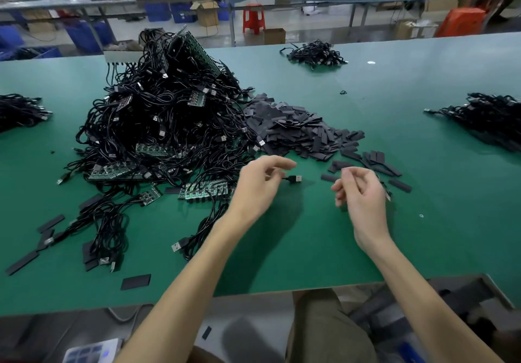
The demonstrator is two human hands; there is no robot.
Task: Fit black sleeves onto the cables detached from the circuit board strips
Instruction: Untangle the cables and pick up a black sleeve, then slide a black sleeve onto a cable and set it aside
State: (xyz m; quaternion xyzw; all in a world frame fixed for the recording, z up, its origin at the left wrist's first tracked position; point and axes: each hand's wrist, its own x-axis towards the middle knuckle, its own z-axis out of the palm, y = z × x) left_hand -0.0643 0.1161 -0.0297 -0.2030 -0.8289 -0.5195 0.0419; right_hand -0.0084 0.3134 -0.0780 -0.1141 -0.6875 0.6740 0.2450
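Note:
My left hand pinches a black cable whose silver USB plug sticks out to the right, just above the green table. My right hand hovers a short way right of the plug with fingers loosely curled; it seems to hold nothing. A single black sleeve lies on the mat between the two hands. Behind them spreads a heap of flat black sleeves. To the left rises a big tangle of black cables and green circuit board strips.
Smaller cable piles lie at the far left, far centre and right. Loose sleeves dot the near left of the table. The table's front edge runs just below my forearms. Benches and red stools stand behind.

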